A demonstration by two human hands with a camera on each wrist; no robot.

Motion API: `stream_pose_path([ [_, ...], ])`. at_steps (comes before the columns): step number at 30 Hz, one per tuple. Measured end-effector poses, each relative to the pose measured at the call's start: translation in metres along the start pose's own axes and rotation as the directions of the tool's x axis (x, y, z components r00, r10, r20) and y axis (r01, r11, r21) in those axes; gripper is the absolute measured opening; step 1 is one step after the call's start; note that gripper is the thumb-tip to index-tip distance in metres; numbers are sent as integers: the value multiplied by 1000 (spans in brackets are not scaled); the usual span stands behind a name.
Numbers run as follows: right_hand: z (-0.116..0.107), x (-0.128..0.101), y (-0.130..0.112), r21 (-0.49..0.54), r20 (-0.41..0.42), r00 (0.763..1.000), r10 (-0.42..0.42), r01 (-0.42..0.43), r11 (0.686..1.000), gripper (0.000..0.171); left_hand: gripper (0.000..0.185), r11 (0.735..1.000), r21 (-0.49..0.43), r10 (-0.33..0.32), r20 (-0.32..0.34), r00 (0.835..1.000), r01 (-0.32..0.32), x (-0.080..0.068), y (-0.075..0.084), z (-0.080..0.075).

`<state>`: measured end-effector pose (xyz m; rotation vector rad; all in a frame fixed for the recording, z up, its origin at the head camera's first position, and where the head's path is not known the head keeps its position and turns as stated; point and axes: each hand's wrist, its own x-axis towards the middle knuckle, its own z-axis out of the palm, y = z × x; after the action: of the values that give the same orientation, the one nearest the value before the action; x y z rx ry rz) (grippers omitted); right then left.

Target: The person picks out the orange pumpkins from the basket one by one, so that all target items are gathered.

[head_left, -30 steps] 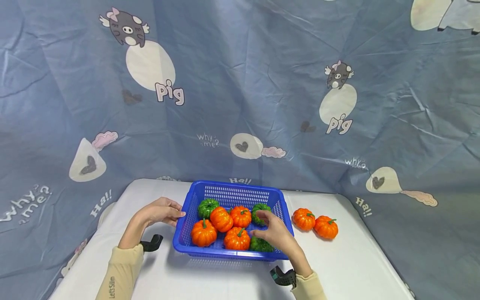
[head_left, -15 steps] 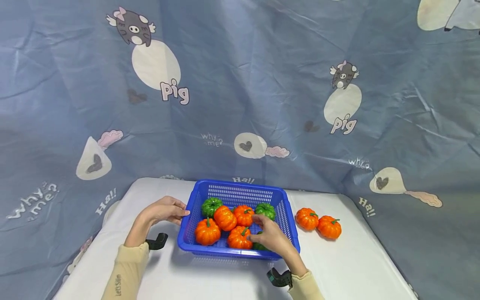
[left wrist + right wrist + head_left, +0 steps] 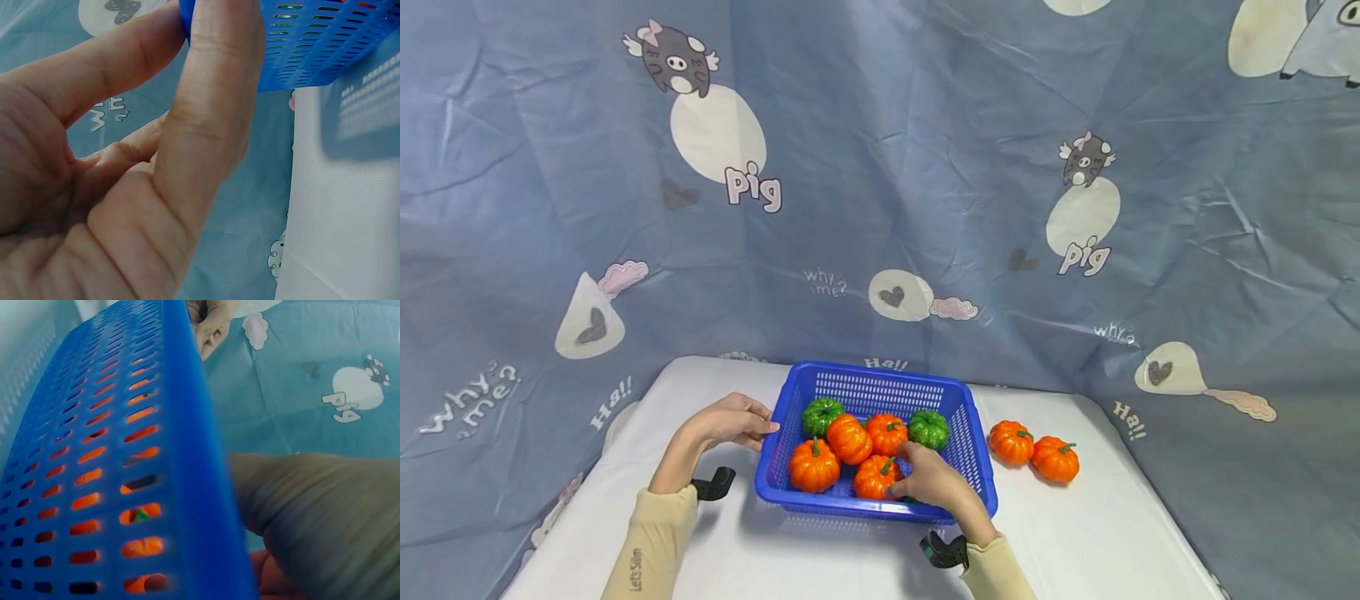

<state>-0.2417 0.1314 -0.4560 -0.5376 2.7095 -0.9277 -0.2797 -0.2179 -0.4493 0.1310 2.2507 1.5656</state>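
A blue plastic basket [image 3: 880,372] stands on the white table with several small pumpkins inside. My left hand [image 3: 733,419] pinches its left rim between thumb and finger; the left wrist view shows the blue rim at the fingertips. My right hand [image 3: 936,482] is low inside the basket at the front right. Its thumb and fingers are spread at the right side of an orange pumpkin [image 3: 872,479] with a green stem. A green pumpkin [image 3: 928,430] lies just behind that hand. The right wrist view shows mostly the basket wall [image 3: 94,456], so the fingertips are hidden there.
Two orange pumpkins, one [image 3: 1011,442] nearer the basket and another [image 3: 1055,460] beside it, sit on the table to the right. More orange pumpkins [image 3: 814,467] and a green one [image 3: 822,416] fill the basket's left. A blue printed cloth [image 3: 850,208] hangs behind.
My right hand has moved left and lower, from above the front green pumpkin to the front orange one, covering the green one. The left hand has stayed at the rim.
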Motion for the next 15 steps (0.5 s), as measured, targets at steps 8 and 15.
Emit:
stream_pose_path([
  [8,9,7,0,-86,-28,999,-43,40,995,51,34,1000,-11,17,13,1000,-17,0,-2,-2],
  [15,14,12,-2,-127,-14,1000,-19,17,992,44,33,1000,-22,21,25,999,-20,0,-2,-2],
])
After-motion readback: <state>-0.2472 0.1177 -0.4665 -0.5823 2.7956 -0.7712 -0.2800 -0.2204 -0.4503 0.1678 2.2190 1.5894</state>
